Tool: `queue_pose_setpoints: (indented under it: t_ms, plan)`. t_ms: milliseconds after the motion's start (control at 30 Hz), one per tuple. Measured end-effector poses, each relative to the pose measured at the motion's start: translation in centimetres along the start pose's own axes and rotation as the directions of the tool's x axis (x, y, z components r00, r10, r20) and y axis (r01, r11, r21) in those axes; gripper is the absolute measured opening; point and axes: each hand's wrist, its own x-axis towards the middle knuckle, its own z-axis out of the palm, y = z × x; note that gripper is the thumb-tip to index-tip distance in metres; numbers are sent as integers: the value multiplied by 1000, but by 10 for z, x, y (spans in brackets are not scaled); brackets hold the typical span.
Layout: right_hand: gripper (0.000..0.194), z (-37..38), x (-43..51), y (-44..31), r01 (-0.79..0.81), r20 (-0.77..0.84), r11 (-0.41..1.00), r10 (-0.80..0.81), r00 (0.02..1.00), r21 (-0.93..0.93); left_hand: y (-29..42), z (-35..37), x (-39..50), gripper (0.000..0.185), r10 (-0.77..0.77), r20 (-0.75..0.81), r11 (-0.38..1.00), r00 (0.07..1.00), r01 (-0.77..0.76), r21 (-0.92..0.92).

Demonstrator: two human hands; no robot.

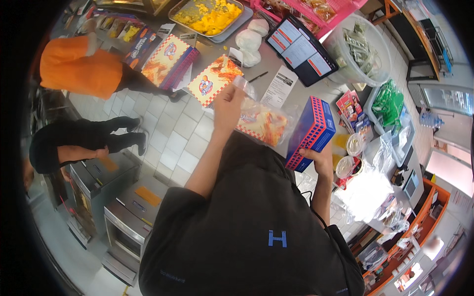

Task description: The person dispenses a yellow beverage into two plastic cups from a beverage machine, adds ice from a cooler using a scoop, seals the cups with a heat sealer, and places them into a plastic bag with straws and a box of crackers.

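Observation:
My left hand (229, 109) pinches the upper edge of a clear plastic bag (242, 86). Through the bag shows a printed food box (263, 124) with a red checked border; whether it lies inside or under the plastic I cannot tell. My right hand (319, 158) grips the lower end of a blue cardboard box (313, 133) with a red checked side, held tilted at the counter's near edge. Just beyond my left hand lies another printed box (214, 79), cream with a flame-like picture. A printed receipt (279, 87) and a black pen (258, 77) rest on the counter (272, 63).
A tablet (301, 50) and a metal tray of yellow food (207, 16) are farther back. To the right stand a tub of packets (357, 48), a blue crate (405, 142) and lidded cups (346, 166). Two people, one in orange (81, 68), one in black (85, 142), are leftward.

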Motion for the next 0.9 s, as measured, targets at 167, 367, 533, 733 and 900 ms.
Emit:
queue_pose_setpoints:
  t_ms: [167,367,533,733,900]
  plan:
    - [94,-10,-18,-10,-47,-92,986,63,994,160,17,-8,-2,41,292,17,936,956,-282,-211]
    - [69,17,9,-5,282,-25,486,-469,883,827,32,-11,-20,47,274,393,920,878,-121,-373]
    - [86,69,62,23,307,119,591,-572,812,746,41,-30,-19,55,302,449,932,841,-160,-326]
    - [131,63,50,21,624,274,745,-566,778,-235,45,-29,-16,59,291,421,940,859,-175,-292]
    - [100,84,41,31,534,267,845,-505,821,-43,46,-34,-18,52,165,585,979,794,-60,-195]
